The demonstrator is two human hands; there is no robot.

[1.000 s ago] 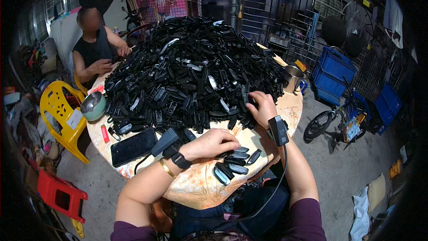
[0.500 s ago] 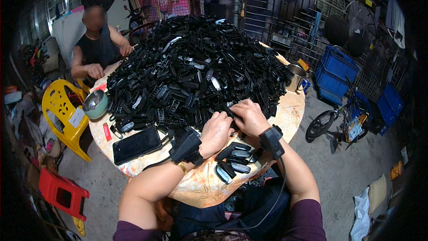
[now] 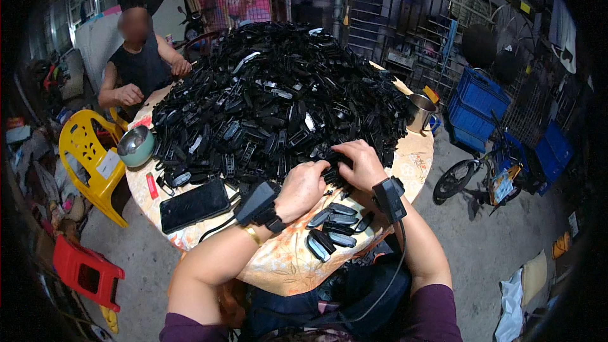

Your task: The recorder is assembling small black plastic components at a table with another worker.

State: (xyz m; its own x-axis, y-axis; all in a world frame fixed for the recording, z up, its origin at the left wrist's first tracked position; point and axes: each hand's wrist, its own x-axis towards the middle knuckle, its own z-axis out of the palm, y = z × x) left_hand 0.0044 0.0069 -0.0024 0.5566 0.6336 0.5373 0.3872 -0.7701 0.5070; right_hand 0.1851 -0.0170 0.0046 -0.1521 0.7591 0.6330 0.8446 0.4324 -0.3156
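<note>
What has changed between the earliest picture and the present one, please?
The left hand has moved forward, away from the small group of black pieces, and the right hand has come leftward; they are now close together at the near edge of the black pile. What they hold is hard to tell. The phone, the green bowl and the metal mug stay in place.

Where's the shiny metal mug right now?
In the head view, the metal mug stands near the right edge of the table, just right of the big heap of black plastic pieces, beyond the right hand.
</note>
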